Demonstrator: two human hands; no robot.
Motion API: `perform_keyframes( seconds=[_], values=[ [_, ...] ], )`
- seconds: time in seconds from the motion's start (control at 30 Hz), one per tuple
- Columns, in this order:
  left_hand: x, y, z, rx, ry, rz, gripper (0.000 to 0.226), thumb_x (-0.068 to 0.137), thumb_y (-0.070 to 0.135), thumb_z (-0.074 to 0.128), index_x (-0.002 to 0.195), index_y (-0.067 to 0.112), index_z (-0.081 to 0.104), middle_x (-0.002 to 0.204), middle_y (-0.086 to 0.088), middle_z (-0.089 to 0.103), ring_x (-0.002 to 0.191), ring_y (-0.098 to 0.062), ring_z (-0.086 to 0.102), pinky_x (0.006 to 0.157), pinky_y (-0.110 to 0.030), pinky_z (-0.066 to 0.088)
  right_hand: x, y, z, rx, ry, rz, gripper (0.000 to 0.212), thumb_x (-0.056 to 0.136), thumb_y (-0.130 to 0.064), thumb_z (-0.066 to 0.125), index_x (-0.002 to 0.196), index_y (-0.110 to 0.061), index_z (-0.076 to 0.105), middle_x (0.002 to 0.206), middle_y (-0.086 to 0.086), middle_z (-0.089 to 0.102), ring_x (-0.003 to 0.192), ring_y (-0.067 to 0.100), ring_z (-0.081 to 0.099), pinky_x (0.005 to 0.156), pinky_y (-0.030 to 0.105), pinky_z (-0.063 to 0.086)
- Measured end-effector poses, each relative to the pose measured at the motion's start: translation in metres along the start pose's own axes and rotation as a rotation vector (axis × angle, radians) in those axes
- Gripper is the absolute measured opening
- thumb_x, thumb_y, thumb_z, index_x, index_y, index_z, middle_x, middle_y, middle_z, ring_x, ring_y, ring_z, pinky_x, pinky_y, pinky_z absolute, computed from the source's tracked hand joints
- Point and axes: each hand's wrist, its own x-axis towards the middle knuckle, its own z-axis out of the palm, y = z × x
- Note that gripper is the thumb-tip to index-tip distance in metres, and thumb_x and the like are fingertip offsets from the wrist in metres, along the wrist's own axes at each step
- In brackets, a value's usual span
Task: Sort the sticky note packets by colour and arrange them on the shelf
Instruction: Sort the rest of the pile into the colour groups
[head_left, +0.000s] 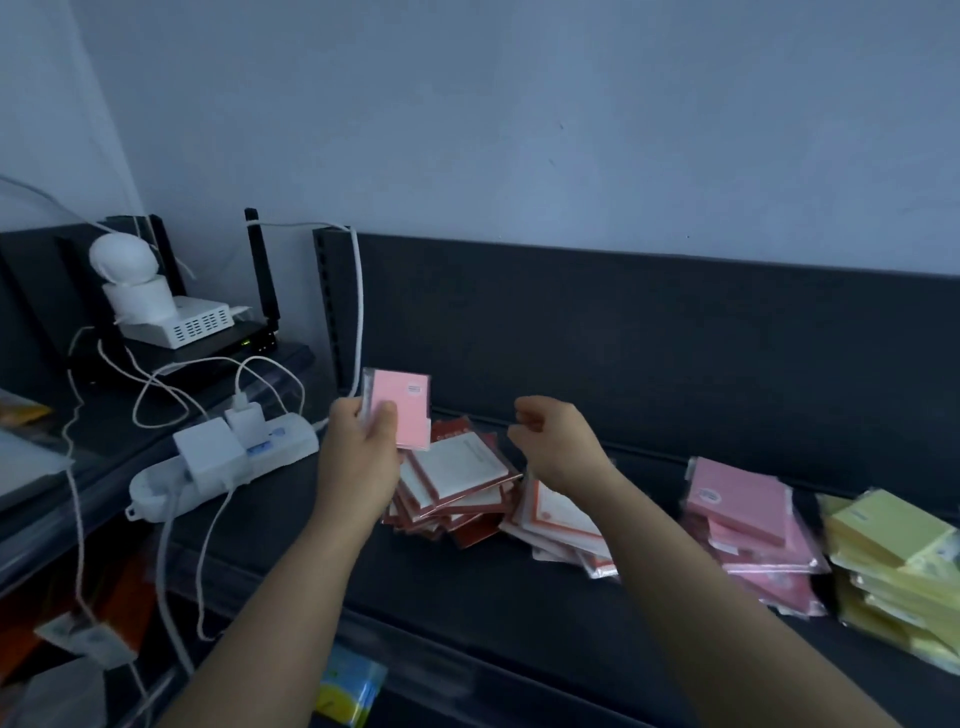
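Holding a pink packet (404, 410) upright in the left hand (358, 441) above the shelf (467, 587).
Right hand (558, 444) hovers beside it, loosely curled, gripping nothing; red-edged packets (457, 483) lie below both hands, pink stack (748, 525) and yellow stack (893, 561) farther right.

Dim, bluish light — edges seemingly soft

Left hand (363, 441) grips pink packet (402, 410); right hand (556, 441) empty.
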Motion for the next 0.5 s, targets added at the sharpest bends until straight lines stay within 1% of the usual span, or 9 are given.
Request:
perform_keyframes(
  seconds=[0.03, 0.07, 0.13, 0.2, 0.3, 0.37, 0.4, 0.47, 0.5],
  values=[
    [-0.005, 0.006, 0.008, -0.026, -0.047, -0.009, 0.017, 0.101, 0.030, 0.043, 0.112, 0.018, 0.049, 0.095, -0.002, 0.062, 0.077, -0.014, 0.061, 0.057, -0.027, 0.042, -0.005, 0.001, -0.008, 0.026, 0.018, -0.007, 0.027, 0.094, -0.013, 0.051, 0.116, 0.002, 0.056, 0.103, 0.019, 0.062, 0.088, 0.031, 0.061, 0.077, 0.039, 0.052],
    [-0.011, 0.013, 0.018, -0.057, -0.095, -0.021, 0.016, 0.101, 0.028, 0.042, 0.113, 0.019, 0.049, 0.093, -0.002, 0.061, 0.072, -0.013, 0.059, 0.055, -0.025, 0.041, -0.012, 0.003, -0.017, 0.053, 0.031, -0.006, 0.034, 0.096, -0.020, 0.052, 0.125, -0.003, 0.056, 0.116, 0.013, 0.064, 0.102, 0.027, 0.062, 0.085, 0.036, 0.052],
    [-0.023, 0.023, 0.038, -0.105, -0.188, -0.046, 0.015, 0.101, 0.024, 0.041, 0.113, 0.020, 0.050, 0.089, -0.003, 0.061, 0.067, -0.012, 0.056, 0.056, -0.025, 0.041, -0.026, 0.009, -0.034, 0.112, 0.049, -0.014, 0.044, 0.095, -0.033, 0.053, 0.134, -0.013, 0.052, 0.126, 0.000, 0.062, 0.110, 0.013, 0.060, 0.091, 0.027, 0.049],
    [-0.035, 0.031, 0.061, -0.120, -0.290, -0.050, 0.017, 0.099, 0.020, 0.040, 0.111, 0.020, 0.051, 0.090, -0.004, 0.062, 0.069, -0.013, 0.056, 0.058, -0.028, 0.042, -0.039, 0.017, -0.050, 0.156, 0.073, -0.017, 0.043, 0.093, -0.036, 0.057, 0.131, -0.016, 0.054, 0.118, -0.001, 0.067, 0.101, 0.010, 0.064, 0.091, 0.031, 0.053],
    [-0.057, 0.041, 0.095, -0.076, -0.465, -0.015, 0.015, 0.097, 0.021, 0.042, 0.108, 0.024, 0.053, 0.088, 0.000, 0.063, 0.071, -0.012, 0.058, 0.062, -0.031, 0.047, -0.055, 0.035, -0.075, 0.154, 0.183, -0.009, 0.028, 0.091, -0.028, 0.062, 0.117, -0.017, 0.060, 0.090, 0.003, 0.073, 0.083, 0.024, 0.070, 0.079, 0.044, 0.057],
    [-0.071, 0.047, 0.116, -0.049, -0.530, 0.044, 0.013, 0.095, 0.024, 0.048, 0.103, 0.027, 0.058, 0.084, 0.004, 0.065, 0.070, -0.012, 0.061, 0.065, -0.031, 0.050, -0.062, 0.050, -0.095, 0.098, 0.288, 0.009, 0.029, 0.091, -0.024, 0.064, 0.119, -0.018, 0.058, 0.082, 0.002, 0.072, 0.070, 0.018, 0.068, 0.065, 0.036, 0.057],
    [-0.078, 0.050, 0.126, -0.035, -0.549, 0.088, 0.012, 0.094, 0.026, 0.052, 0.102, 0.027, 0.060, 0.084, 0.007, 0.066, 0.072, -0.010, 0.062, 0.063, -0.026, 0.050, -0.065, 0.059, -0.105, 0.046, 0.327, 0.022, 0.031, 0.091, -0.023, 0.063, 0.120, -0.018, 0.057, 0.080, 0.000, 0.070, 0.063, 0.012, 0.064, 0.057, 0.029, 0.052],
    [-0.088, 0.056, 0.146, 0.006, -0.569, 0.169, 0.011, 0.093, 0.025, 0.058, 0.102, 0.024, 0.064, 0.088, 0.012, 0.066, 0.078, -0.005, 0.062, 0.061, -0.017, 0.045, -0.068, 0.075, -0.124, -0.048, 0.377, 0.050, 0.030, 0.091, -0.023, 0.062, 0.120, -0.020, 0.056, 0.079, -0.001, 0.067, 0.058, 0.007, 0.054, 0.053, 0.021, 0.040],
    [-0.092, 0.059, 0.155, 0.037, -0.574, 0.198, 0.012, 0.093, 0.025, 0.059, 0.103, 0.024, 0.065, 0.089, 0.013, 0.066, 0.080, -0.003, 0.062, 0.062, -0.017, 0.046, -0.069, 0.083, -0.132, -0.084, 0.390, 0.066, 0.030, 0.091, -0.024, 0.062, 0.120, -0.020, 0.056, 0.080, -0.001, 0.065, 0.061, 0.007, 0.054, 0.055, 0.021, 0.039]
  ],
)
